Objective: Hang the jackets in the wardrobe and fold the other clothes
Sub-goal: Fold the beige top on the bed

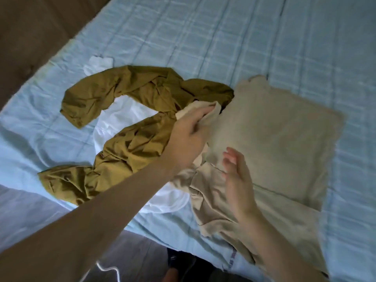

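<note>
Lying on the bed [264, 37]: olive jacket [130, 127], crumpled, left of both hands, over white cloth [126, 112]. Left hand [189, 135]: fingers [205, 113] clenched on a fold of the beige top [274, 135]. Right hand [238, 180]: fingers [230, 157] spread and released, over the top's near edge; the top's flat body extends right of both.

We find open blue bedspread across the far side of the bed [244, 27] and along its right edge, where nothing lies. Toward the left edge the crumpled olive garment [130, 123] sprawls over white cloth [126, 115], blocking a flat pass there. The beige garment [270, 135] fills the middle and reaches the near edge, with both our hands [189, 135] over its left side.
</note>
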Available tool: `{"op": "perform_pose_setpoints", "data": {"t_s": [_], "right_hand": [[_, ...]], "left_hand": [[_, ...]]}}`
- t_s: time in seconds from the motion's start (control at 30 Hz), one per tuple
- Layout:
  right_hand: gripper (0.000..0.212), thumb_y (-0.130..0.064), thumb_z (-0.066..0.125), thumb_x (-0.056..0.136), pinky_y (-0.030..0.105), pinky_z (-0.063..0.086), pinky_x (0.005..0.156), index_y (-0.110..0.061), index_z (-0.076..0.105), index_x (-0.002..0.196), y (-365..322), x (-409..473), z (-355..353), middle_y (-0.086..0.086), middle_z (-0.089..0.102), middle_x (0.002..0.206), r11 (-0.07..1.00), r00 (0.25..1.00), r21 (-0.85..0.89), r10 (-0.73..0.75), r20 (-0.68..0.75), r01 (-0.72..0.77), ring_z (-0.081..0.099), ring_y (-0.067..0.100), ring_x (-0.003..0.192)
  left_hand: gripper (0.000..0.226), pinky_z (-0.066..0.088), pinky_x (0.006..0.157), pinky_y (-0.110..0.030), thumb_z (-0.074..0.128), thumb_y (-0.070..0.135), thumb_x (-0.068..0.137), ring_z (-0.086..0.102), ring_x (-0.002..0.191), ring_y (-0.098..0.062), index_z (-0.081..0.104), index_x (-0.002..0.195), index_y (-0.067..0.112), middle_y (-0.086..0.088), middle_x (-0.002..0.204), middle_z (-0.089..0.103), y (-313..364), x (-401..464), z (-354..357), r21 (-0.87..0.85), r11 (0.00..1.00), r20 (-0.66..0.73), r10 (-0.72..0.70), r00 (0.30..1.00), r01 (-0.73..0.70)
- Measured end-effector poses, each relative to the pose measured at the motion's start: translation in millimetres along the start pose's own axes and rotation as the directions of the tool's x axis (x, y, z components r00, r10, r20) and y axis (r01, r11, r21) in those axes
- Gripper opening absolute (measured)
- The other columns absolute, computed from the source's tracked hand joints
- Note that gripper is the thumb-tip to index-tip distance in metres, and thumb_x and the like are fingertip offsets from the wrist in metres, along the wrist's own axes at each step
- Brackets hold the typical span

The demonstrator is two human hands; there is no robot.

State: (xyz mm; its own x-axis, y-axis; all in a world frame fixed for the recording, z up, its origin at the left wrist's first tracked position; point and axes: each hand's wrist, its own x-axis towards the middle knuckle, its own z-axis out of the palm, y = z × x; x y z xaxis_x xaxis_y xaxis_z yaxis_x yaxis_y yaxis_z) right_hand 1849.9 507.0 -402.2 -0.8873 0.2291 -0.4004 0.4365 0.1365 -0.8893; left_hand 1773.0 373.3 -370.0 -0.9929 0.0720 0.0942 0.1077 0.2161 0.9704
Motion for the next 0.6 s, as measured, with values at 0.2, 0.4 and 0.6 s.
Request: {"op": "perform_pose_setpoints", "data": {"t_s": [0.2, 0.4, 0.6], "right_hand": [[0.064, -0.062, 0.064, 0.076, 0.053, 0.053, 0.089, -0.015, 0.064, 0.119, -52, 10, -79, 0.014, 0.068, 0.112, 0.865, 0.989, 0.480, 0.119, 0.085, -0.145, 0.066, 0.028, 0.100], [0.060, -0.026, 0.076, 0.063, 0.040, 0.057, 0.070, -0.016, 0.056, 0.119, 44, 5, -127, 0.002, 0.068, 0.097, 0.950, 0.909, 0.226, 0.281, -0.308, -0.217, 0.067, 0.024, 0.088], [0.049, 0.005, 0.046, 0.057, 0.028, 0.049, 0.066, -0.018, 0.062, 0.097, 89, -21, -181, 0.001, 0.061, 0.076, 0.625, 0.909, 0.756, 0.404, -0.103, -0.193, 0.058, 0.014, 0.066]], "left_hand": [[0.048, 0.044, 0.064, -0.037, 0.056, 0.016, 0.085, 0.046, 0.095, -0.023, 0.057, 0.130, 0.031, -0.002, 0.107, 0.041, 4, -41, 54, 0.276, 0.557, 0.811, 0.302, 0.500, -0.783], [0.066, 0.045, 0.083, -0.031, 0.076, 0.026, 0.075, 0.041, 0.111, -0.019, 0.050, 0.135, 0.033, 0.001, 0.128, 0.042, -27, -66, 86, 0.206, 0.406, 0.926, 0.213, 0.312, -0.890], [0.036, 0.055, 0.081, -0.033, 0.059, 0.011, 0.094, 0.062, 0.094, -0.005, 0.053, 0.127, 0.025, 0.006, 0.120, 0.051, -50, -71, 71, 0.165, 0.968, 0.764, -0.003, 0.645, -0.191]]}}
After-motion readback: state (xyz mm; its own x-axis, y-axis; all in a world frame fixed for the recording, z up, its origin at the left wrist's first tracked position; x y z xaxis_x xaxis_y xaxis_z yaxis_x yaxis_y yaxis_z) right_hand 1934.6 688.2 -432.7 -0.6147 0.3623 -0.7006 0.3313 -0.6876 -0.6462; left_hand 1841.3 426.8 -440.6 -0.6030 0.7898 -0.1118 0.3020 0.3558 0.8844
